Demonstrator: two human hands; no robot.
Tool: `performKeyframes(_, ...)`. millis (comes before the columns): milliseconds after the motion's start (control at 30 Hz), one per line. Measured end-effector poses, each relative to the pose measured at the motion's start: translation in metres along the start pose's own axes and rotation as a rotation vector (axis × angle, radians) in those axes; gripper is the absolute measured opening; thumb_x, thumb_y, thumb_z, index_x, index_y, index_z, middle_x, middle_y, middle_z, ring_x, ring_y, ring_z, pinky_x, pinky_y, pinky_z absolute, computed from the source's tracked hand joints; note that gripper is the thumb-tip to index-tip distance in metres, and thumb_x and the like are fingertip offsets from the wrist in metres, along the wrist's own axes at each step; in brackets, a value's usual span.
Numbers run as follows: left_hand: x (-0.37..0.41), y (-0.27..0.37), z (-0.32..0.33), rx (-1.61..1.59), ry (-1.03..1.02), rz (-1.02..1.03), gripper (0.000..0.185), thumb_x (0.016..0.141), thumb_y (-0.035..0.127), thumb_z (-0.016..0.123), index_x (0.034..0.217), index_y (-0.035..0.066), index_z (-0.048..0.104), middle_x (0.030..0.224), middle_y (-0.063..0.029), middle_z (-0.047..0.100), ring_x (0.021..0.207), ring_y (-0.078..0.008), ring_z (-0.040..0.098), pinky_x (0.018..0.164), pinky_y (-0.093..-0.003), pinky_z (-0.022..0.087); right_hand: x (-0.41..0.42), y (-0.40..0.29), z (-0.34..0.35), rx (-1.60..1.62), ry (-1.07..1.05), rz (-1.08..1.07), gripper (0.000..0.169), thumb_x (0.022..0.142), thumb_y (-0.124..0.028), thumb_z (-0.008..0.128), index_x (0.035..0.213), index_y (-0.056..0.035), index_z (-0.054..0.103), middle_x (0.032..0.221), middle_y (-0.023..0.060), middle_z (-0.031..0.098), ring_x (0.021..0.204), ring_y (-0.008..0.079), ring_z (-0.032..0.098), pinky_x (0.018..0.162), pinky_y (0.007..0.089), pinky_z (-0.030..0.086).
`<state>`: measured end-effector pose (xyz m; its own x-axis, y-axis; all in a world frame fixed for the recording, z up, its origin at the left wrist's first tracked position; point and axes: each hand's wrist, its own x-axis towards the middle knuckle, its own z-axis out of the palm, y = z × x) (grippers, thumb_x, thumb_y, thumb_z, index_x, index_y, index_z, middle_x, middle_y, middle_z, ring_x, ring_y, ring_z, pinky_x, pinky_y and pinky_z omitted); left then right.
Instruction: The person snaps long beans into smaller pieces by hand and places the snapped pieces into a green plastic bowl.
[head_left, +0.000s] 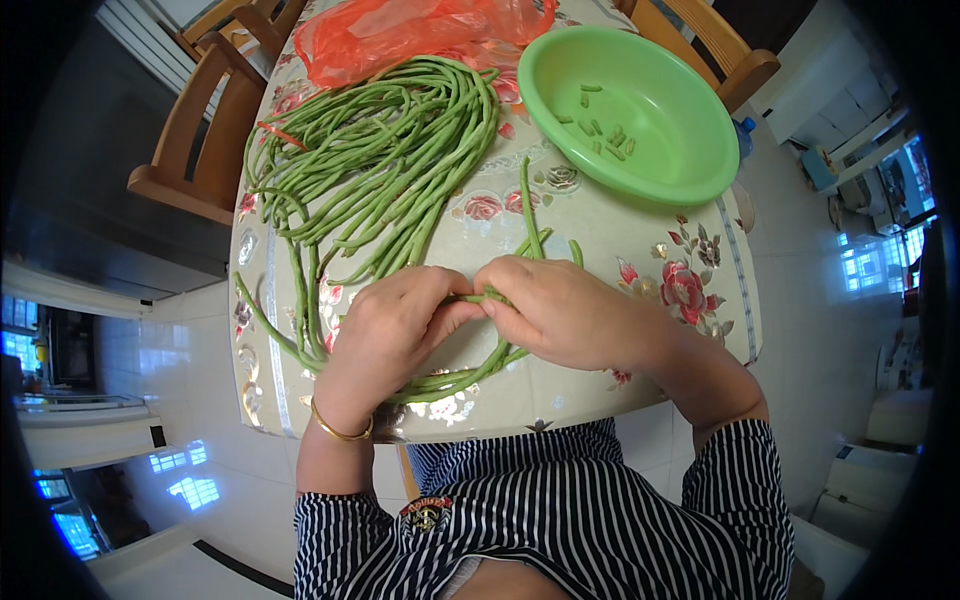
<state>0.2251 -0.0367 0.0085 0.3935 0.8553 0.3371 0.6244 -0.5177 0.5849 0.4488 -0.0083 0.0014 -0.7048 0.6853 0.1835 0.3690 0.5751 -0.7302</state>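
My left hand (401, 326) and my right hand (566, 311) meet near the table's front edge, thumbs and fingertips pinching a long green bean (466, 298) between them. More long beans (491, 364) curve beneath and around my hands; some ends stick up beyond my right hand. A large heap of long beans (390, 142) lies beyond my left hand, a red band around some at its left. At the back right stands a green plastic basin (675, 90) with several short bean pieces (615, 139) in it. The fingers partly hide the held bean.
A red plastic bag (420, 37) lies crumpled behind the heap. The table has a floral tablecloth (592, 397). Wooden chairs stand at the back left (187, 161) and back right (742, 75), close to the table.
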Motion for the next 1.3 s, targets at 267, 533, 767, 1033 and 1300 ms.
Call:
performKeyframes(267, 0.004, 0.002, -0.001, 0.090, 0.066, 0.044, 0.019, 0.090, 0.023, 0.076, 0.097, 0.007, 0.069, 0.078, -0.0096, 0.066, 0.068, -0.0298, 0.065, 0.060, -0.0400, 0.051, 0.004, 0.005, 0.002, -0.267, 0.224, -0.045, 0.014, 0.092, -0.013, 0.061, 0.090, -0.0009, 0.054, 0.073, 0.0150, 0.061, 0.069, 0.0395, 0.065, 0.064, 0.0510, 0.051)
performKeyframes(533, 0.000, 0.002, -0.006, 0.147, 0.043, 0.064, 0.017, 0.091, 0.024, 0.074, 0.096, 0.008, 0.070, 0.074, -0.0090, 0.062, 0.065, -0.0296, 0.063, 0.059, -0.0412, 0.049, 0.005, 0.006, -0.026, 0.316, 0.310, 0.258, 0.012, 0.099, -0.013, 0.055, 0.097, -0.0026, 0.060, 0.066, 0.0151, 0.055, 0.062, 0.0302, 0.061, 0.061, 0.0424, 0.049)
performKeyframes(767, 0.000, 0.001, -0.006, 0.165, -0.015, 0.078, 0.017, 0.091, 0.024, 0.074, 0.096, 0.008, 0.071, 0.075, -0.0091, 0.062, 0.068, -0.0301, 0.064, 0.061, -0.0420, 0.051, 0.003, 0.003, 0.004, -0.175, 0.101, -0.059, 0.016, 0.091, -0.015, 0.062, 0.085, -0.0025, 0.054, 0.081, 0.0151, 0.064, 0.078, 0.0387, 0.068, 0.066, 0.0489, 0.054)
performKeyframes(1033, -0.002, 0.005, -0.010, 0.140, 0.019, 0.009, 0.017, 0.092, 0.022, 0.074, 0.097, 0.007, 0.071, 0.076, -0.0096, 0.061, 0.067, -0.0303, 0.063, 0.060, -0.0418, 0.049, 0.008, 0.004, -0.011, -0.118, 0.430, 0.172, 0.016, 0.095, -0.017, 0.061, 0.091, -0.0017, 0.056, 0.075, 0.0151, 0.065, 0.067, 0.0328, 0.067, 0.059, 0.0436, 0.052)
performKeyframes(1300, 0.000, 0.006, -0.002, 0.158, -0.009, 0.086, 0.015, 0.090, 0.021, 0.075, 0.099, 0.009, 0.072, 0.074, -0.0085, 0.057, 0.064, -0.0293, 0.061, 0.058, -0.0417, 0.049, 0.002, -0.003, -0.006, 0.017, 0.088, 0.043, 0.018, 0.098, -0.017, 0.057, 0.097, 0.0006, 0.053, 0.083, 0.0237, 0.065, 0.075, 0.0448, 0.065, 0.069, 0.0522, 0.052)
